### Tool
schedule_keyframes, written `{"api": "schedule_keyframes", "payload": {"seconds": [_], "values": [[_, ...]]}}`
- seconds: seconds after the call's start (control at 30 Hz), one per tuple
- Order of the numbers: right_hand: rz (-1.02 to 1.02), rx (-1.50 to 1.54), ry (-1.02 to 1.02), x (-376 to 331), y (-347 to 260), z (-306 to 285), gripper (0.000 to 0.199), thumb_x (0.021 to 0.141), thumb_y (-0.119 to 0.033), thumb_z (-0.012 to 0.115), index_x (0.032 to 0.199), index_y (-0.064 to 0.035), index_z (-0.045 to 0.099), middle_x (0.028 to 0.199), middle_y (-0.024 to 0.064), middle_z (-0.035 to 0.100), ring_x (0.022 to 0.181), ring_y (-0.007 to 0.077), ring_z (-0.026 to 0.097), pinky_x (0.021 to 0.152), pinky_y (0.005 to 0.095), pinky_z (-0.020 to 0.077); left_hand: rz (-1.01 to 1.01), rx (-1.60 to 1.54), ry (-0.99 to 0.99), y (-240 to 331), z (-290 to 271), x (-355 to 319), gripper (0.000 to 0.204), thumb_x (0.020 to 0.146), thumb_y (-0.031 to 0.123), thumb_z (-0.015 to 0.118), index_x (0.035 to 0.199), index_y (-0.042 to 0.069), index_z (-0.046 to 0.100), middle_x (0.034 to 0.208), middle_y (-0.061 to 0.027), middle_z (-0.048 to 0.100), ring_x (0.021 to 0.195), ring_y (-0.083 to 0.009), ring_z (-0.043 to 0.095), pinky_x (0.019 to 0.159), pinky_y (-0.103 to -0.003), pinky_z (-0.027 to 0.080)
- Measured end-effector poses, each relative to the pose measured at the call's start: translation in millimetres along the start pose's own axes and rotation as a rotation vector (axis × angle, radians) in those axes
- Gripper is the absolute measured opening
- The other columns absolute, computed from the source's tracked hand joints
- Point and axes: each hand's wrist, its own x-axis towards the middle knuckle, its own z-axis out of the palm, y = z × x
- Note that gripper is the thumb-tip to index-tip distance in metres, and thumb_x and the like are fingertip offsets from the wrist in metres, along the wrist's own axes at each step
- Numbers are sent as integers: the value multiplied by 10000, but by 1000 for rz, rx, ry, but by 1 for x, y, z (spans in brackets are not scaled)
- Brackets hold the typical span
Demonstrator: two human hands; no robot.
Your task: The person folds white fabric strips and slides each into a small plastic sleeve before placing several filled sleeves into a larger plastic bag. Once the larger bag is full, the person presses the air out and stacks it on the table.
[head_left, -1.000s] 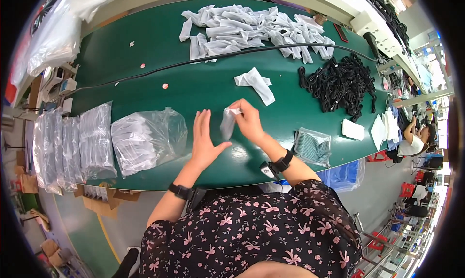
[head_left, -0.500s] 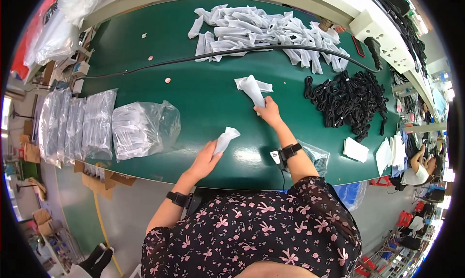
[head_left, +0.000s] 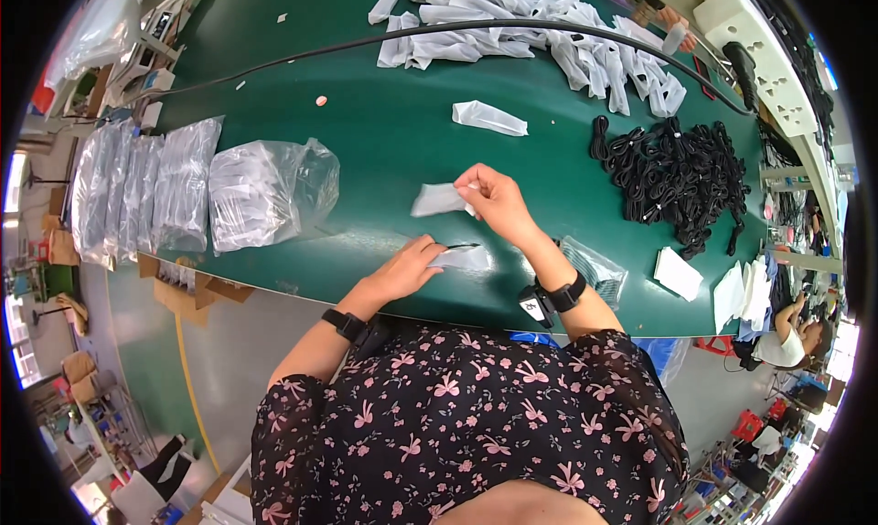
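My right hand (head_left: 498, 203) pinches one end of a small white translucent pouch (head_left: 439, 199) between thumb and fingers, over the green table. Closer to the front edge, my left hand (head_left: 405, 271) has its fingers closed on a second white pouch (head_left: 465, 259), which points to the right; a thin dark line shows at its upper edge. Beyond both hands, a single white pouch (head_left: 491, 118) lies flat. A large heap of similar white pouches (head_left: 476, 17) spreads along the far side of the table.
Coiled black cables (head_left: 672, 182) are heaped at the right, with white sheets (head_left: 678, 274) nearer the edge. Clear bags of pouches (head_left: 251, 196) stand at the left. A thick black cord (head_left: 430, 33) hangs across the far side, by a power strip (head_left: 759, 54). Another person's hand (head_left: 675, 24) shows far right.
My right hand has come nearer and lifted one pouch off the other, which stays on the table. The left hand's pouch has tipped lower and points right. The whole view has shifted.
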Motion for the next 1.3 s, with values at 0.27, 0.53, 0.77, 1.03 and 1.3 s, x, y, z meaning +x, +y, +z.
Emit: {"api": "schedule_keyframes", "payload": {"seconds": [0.27,0.53,0.77,1.03,1.3], "values": [[-140,-453,131,-20,37,9,236,809,-131,720,988,-13,622,808,120,606,718,238,618,613,362,500,48,161,-30,-5,-9,-11,378,759,75,720,1112,49,588,985,-131,532,928,-328,549,826,-408,465],[-111,-682,-108,-3,69,27,247,776,-98,692,978,-14,577,983,193,607,842,380,620,755,443,503,25,175,-57,-18,-9,-16,315,741,96,715,1008,25,565,1060,-133,515,1033,-341,515,886,-440,440],[-281,-581,-342,-11,69,16,223,739,-35,640,932,-36,528,975,174,587,898,410,599,779,478,499,116,506,289,-1,-28,2,304,702,68,707,960,40,550,1257,-147,485,1178,-370,450,1003,-506,366],[-524,-661,-211,58,28,-19,342,745,-143,687,1065,-99,575,1066,144,542,847,392,615,751,426,523,173,335,129,-38,-12,-10,316,702,48,691,970,25,526,1226,-152,501,1143,-364,469,993,-484,387],[-417,-1011,122,150,54,-21,216,801,-71,675,991,-48,577,1001,130,583,798,306,637,699,392,530,61,179,200,-20,-5,-5,362,701,52,686,1034,23,549,1204,-160,510,1130,-366,473,975,-465,399]]}}
